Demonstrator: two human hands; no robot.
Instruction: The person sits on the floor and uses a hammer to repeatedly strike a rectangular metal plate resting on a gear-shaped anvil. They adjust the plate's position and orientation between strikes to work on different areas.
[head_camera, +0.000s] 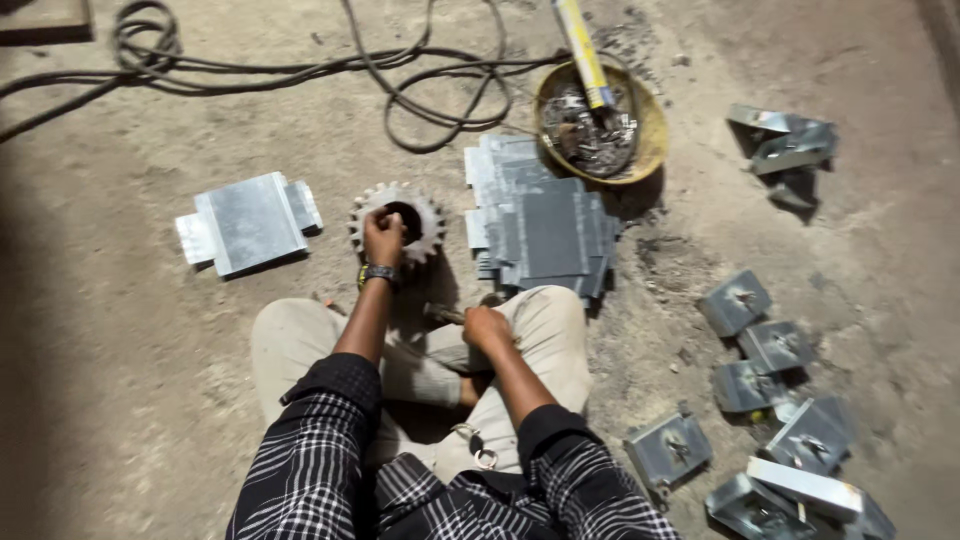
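The left hand (383, 238) rested closed on the gear (398, 222), which lay flat on the floor (120, 330) just ahead of the knees. The right hand (486, 327) gripped a tool handle (443, 314) over the right knee. Stacked plates (540, 228) lay right of the gear, a bowl (600, 122) of scrap beyond them, folded brackets (775, 345) farther right.

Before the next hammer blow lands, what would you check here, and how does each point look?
1. Left hand steadies the gear wheel: ok, it rests on top.
2. Right hand grips the tool handle: ok; the tool head is hidden.
3. Gear lies flat on the floor: ok.
4. Left fingers out of the striking path: not ok, over the gear's hole.
5. Cable away from the work: ok.
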